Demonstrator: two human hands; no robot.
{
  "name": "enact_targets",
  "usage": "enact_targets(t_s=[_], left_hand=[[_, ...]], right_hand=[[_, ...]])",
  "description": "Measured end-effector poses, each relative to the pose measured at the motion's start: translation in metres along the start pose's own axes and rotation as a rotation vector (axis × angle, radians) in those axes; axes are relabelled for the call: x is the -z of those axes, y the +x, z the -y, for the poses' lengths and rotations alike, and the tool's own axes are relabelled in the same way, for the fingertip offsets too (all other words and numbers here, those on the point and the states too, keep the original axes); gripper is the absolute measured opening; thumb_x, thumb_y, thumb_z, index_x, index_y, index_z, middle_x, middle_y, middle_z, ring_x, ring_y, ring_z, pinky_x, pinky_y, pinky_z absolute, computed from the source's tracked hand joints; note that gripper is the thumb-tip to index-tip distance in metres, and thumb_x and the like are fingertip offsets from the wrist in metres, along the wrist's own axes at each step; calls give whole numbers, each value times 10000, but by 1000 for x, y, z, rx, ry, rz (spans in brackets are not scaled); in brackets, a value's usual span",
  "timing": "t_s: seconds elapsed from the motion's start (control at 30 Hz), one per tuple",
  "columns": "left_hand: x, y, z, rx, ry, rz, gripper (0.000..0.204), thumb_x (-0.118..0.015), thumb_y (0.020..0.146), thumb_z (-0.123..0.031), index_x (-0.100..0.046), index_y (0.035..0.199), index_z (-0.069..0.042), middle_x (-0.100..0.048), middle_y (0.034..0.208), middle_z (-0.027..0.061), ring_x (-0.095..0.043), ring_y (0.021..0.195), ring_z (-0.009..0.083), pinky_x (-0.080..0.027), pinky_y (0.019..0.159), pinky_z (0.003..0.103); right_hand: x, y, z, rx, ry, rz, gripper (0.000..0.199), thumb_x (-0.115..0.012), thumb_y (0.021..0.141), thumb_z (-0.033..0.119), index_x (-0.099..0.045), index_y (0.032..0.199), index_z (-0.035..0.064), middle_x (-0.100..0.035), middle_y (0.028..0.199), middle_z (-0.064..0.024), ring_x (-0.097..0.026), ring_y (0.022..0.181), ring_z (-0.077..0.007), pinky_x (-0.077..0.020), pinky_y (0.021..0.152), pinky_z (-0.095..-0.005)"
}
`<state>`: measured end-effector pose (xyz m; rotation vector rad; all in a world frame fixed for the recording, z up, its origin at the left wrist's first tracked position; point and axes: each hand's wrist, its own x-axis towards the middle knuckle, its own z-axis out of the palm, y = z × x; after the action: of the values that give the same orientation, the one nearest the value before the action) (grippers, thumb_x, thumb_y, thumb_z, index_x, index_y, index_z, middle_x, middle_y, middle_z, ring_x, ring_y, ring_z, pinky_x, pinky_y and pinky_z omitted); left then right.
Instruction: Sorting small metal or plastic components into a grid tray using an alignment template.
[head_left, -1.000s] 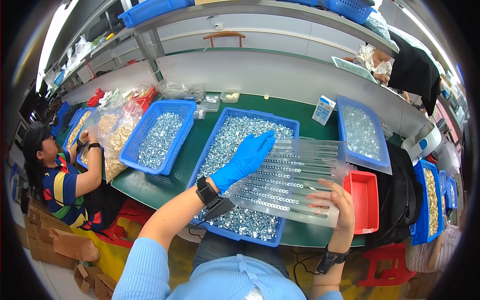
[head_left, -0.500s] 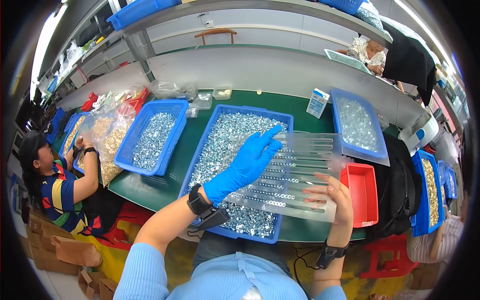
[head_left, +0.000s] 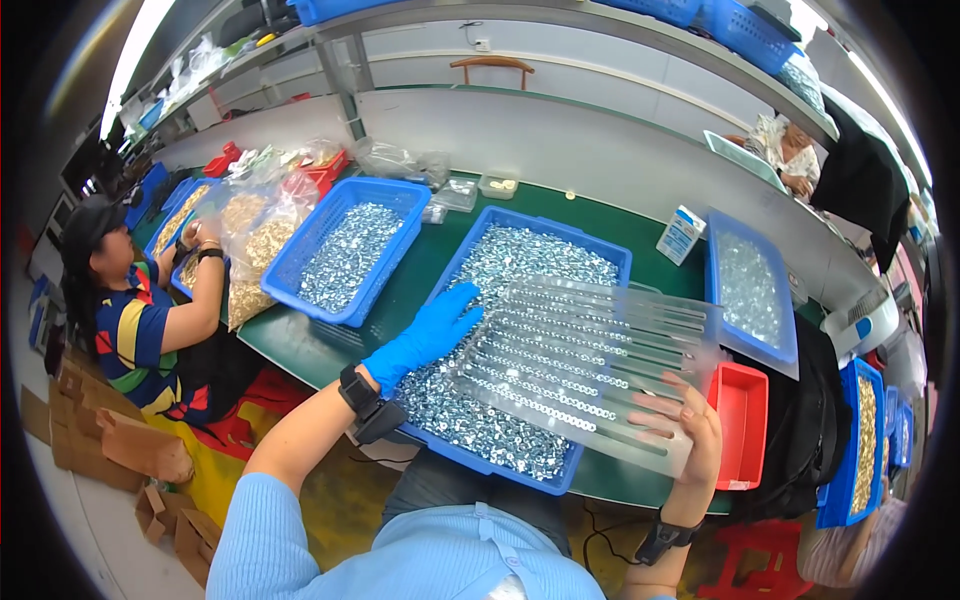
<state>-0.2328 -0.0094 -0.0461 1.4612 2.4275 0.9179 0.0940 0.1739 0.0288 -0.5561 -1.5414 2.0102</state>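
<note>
My right hand (head_left: 697, 425), bare, grips the right end of a clear slotted plastic tray (head_left: 655, 440). Its fingers show through the plastic. Rows of small shiny metal nut-like pieces (head_left: 570, 375) line the tray's slots; the right ends of the slots hold none. The tray lies tilted over a blue plastic basket (head_left: 624, 262) full of the same loose silvery pieces (head_left: 530, 255). My left hand (head_left: 425, 338), in a blue glove, hovers over the basket's left side with fingers stretched out, close by the tray's left end. Whether it touches the tray or the pieces I cannot tell.
Another blue basket (head_left: 415, 225) of silvery pieces stands to the left. At the right are a red bin (head_left: 742, 425), a blue tray under plastic (head_left: 795, 335), a small carton (head_left: 681, 236) and a black bag (head_left: 805, 410). A co-worker (head_left: 140, 300) sits at the left by bags of gold-coloured pieces.
My left hand has moved left, off the top of the tray to beside its left end. The metal pieces now fill more of the slots' length. The view has shifted left.
</note>
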Motion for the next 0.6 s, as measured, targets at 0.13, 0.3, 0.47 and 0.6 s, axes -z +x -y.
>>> enact_targets(t_s=[0.13, 0.3, 0.47, 0.6], left_hand=[[-13, -1, 16, -164, 211, -71, 540, -482, 906, -389, -413, 1301, -28, -365, 1351, 217, -386, 1234, 361, -326, 1025, 402], [-29, 28, -1, -237, 491, -189, 581, -511, 875, -428, -401, 1321, -73, -347, 1348, 235, -394, 1213, 390, -340, 1010, 409], [-29, 40, -17, -180, 475, -48, 510, -535, 849, -440, -481, 1234, -110, -456, 1176, 214, -472, 1089, 379, -405, 901, 426], [-37, 34, -24, -132, 351, 96, 424, -549, 846, -389, -522, 1166, -113, -501, 1048, 163, -528, 970, 334, -448, 794, 425]], right_hand=[[12, -11, 17, 2, -24, -27, 588, -468, 806, 288, -382, 1242, -96, -607, 981, -294, -663, 778, -330, -535, 566, -299], [39, -37, 33, 37, 11, -162, 619, -488, 792, 336, -397, 1216, -107, -612, 959, -292, -668, 727, -308, -518, 499, -271], [43, -49, 39, 61, 39, -174, 622, -486, 794, 338, -396, 1211, -114, -613, 949, -294, -667, 689, -297, -508, 467, -262], [50, -50, 34, 46, 65, -153, 625, -486, 794, 341, -395, 1208, -119, -618, 923, -294, -668, 692, -302, -509, 462, -265]])
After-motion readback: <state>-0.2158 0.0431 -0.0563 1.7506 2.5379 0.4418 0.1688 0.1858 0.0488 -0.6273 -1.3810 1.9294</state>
